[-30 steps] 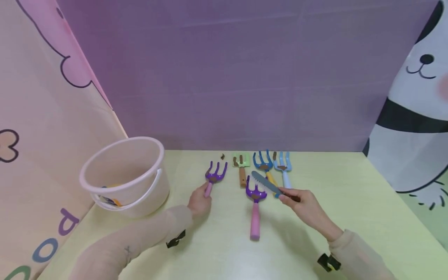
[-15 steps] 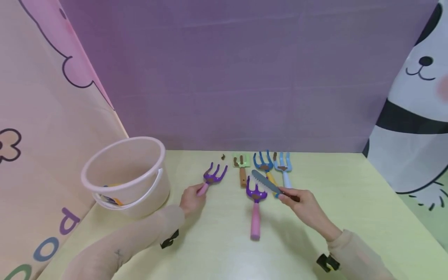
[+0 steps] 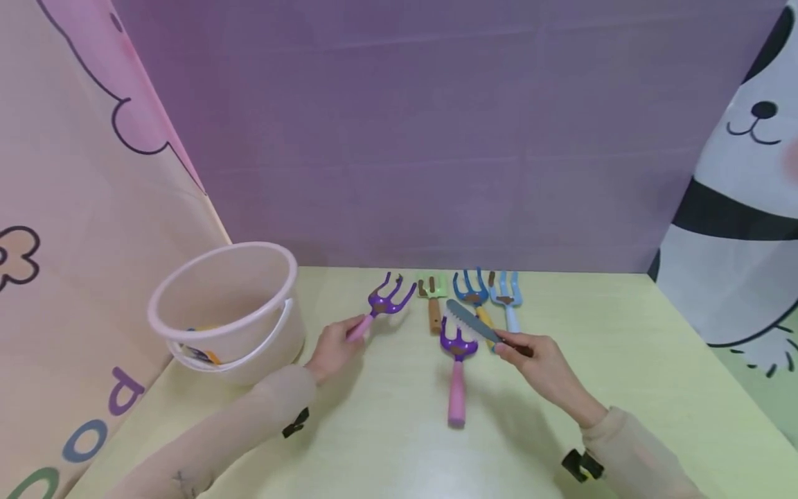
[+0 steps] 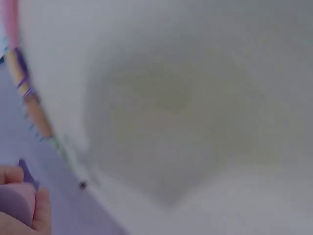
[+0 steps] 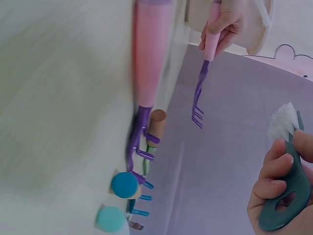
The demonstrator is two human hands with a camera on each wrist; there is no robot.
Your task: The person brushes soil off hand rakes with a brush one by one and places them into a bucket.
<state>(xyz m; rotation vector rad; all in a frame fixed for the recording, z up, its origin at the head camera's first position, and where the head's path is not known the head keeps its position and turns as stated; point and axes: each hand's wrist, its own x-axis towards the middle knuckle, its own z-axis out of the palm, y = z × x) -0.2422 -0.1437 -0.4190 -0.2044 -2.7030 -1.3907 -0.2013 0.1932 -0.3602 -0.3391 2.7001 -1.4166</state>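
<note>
My left hand (image 3: 335, 348) grips the pink handle of a garden hand fork (image 3: 384, 303) with purple tines and a brown smear, raised off the table. The right wrist view shows its tines pointing away from the hand. My right hand (image 3: 539, 357) holds a dark green brush (image 5: 288, 186) with white bristles. In the head view the brush head overlaps a second pink-and-purple hand fork (image 3: 457, 388) lying on the table. Behind lie a green fork (image 3: 434, 315) with a brown handle, a blue fork (image 3: 472, 298) with a yellow handle and a light blue fork (image 3: 506, 298), all brown-smeared.
A pale pink bucket (image 3: 231, 284) with a white handle stands at the left, something yellow and blue showing low inside it. A small dark bit (image 4: 82, 185) lies near the table's back edge. Purple cloth (image 3: 436, 138) hangs behind the table (image 3: 623, 360).
My left hand has moved left and slightly up with its fork, which has lifted and tilted, its tines now over the small dark bit. The right hand and brush have hardly moved.
</note>
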